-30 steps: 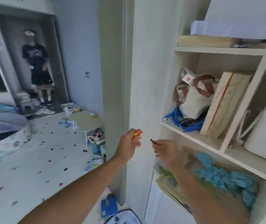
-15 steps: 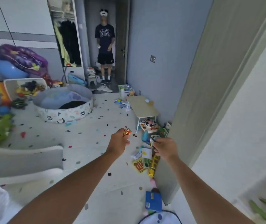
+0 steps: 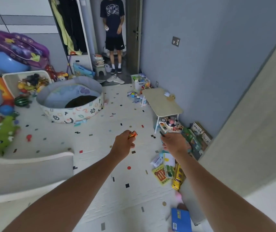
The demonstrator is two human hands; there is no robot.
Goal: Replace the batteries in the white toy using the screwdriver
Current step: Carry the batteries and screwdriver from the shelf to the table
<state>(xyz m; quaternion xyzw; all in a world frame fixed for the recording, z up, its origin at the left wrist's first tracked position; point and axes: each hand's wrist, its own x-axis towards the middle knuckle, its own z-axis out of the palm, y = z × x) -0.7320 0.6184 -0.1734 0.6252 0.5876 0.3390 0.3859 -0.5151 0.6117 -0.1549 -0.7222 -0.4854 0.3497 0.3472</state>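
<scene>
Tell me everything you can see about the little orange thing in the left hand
The orange pack is small and glossy, orange-red with yellow markings, likely wrapped batteries, though its print is too small to read. The left hand grips it with curled fingers, so only its upper end pokes out above the knuckles, tilted up and to the right. It is held out in the air above the speckled floor mat, clear of the right hand.

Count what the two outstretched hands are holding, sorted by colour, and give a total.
Orange-red: 1, the small pack in the left hand
Dark: 1, the slim tool in the right hand
Total: 2
</scene>
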